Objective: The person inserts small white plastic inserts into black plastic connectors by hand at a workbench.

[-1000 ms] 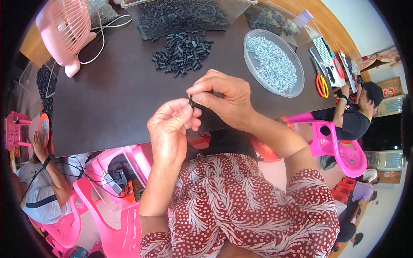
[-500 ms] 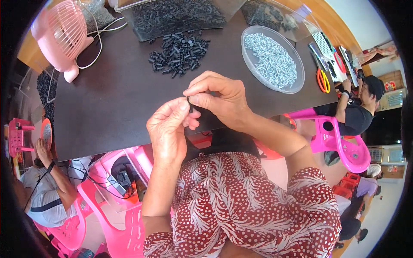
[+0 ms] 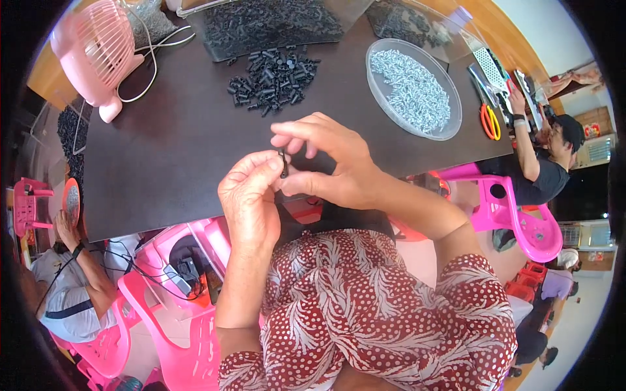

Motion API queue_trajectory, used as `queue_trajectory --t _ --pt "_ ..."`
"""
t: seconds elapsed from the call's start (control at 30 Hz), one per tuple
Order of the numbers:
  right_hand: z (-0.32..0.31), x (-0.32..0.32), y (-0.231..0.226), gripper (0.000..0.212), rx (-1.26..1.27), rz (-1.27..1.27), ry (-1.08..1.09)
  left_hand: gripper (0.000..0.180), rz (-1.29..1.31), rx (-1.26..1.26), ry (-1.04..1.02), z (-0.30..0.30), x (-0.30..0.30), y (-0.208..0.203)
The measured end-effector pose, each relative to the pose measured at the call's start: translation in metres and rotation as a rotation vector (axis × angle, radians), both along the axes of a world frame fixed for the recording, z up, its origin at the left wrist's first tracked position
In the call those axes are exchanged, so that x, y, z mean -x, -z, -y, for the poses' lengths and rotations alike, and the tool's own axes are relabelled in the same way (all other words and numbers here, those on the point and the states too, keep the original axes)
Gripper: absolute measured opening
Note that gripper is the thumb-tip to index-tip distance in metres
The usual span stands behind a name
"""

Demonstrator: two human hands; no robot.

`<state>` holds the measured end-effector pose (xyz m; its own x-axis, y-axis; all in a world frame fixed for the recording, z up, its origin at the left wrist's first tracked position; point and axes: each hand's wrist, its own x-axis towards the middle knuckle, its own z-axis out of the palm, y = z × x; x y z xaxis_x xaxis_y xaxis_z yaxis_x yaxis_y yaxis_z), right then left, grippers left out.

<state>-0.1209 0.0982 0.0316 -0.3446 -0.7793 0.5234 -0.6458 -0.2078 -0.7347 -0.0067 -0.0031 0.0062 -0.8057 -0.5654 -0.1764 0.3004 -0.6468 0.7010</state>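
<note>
A small black plastic part [image 3: 283, 165] stands pinched between the thumb and fingers of my left hand [image 3: 250, 192], just over the near table edge. My right hand [image 3: 342, 156] is beside it with fingers spread apart; its thumb lies close to the part's lower end, and I cannot tell whether they touch. Beyond my hands is a loose pile of short black plastic parts [image 3: 274, 79]. Small silvery screws [image 3: 411, 88] fill much of a round, clear shallow tray [image 3: 438, 137] to the right.
A clear bin [image 3: 218, 53] of black parts stands behind the pile. At the table's far left is a pink fan [image 3: 98, 52] with a white cord. Orange-and-yellow-handled scissors [image 3: 490, 122] lie right of the tray. Co-workers sit at left [image 3: 75, 293] and right [image 3: 546, 159].
My right fingers have opened and come off the black part, which stays in my left pinch. The co-worker at right has raised an arm toward the table.
</note>
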Motion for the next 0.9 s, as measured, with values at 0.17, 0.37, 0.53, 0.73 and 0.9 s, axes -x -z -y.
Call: queue_trajectory --t 0.17,0.37,0.53,0.73,0.9 --pt "0.005 0.004 0.008 0.050 0.136 -0.402 0.012 0.011 -0.019 0.043 -0.023 -0.004 0.000 -0.006" --pt "0.005 0.005 0.008 0.048 0.168 -0.328 -0.013 0.017 -0.073 -0.079 0.064 -0.003 -0.004 -0.010" --pt "0.004 0.006 0.010 0.045 0.170 -0.299 -0.044 0.020 -0.081 -0.058 0.140 -0.001 -0.010 -0.002" --pt "0.003 0.004 0.008 0.038 0.117 -0.213 -0.085 0.019 -0.053 0.092 0.089 -0.001 -0.011 0.001" --pt "0.002 0.009 0.007 0.023 0.091 -0.108 -0.092 0.019 -0.020 0.294 0.127 0.001 -0.009 0.001"
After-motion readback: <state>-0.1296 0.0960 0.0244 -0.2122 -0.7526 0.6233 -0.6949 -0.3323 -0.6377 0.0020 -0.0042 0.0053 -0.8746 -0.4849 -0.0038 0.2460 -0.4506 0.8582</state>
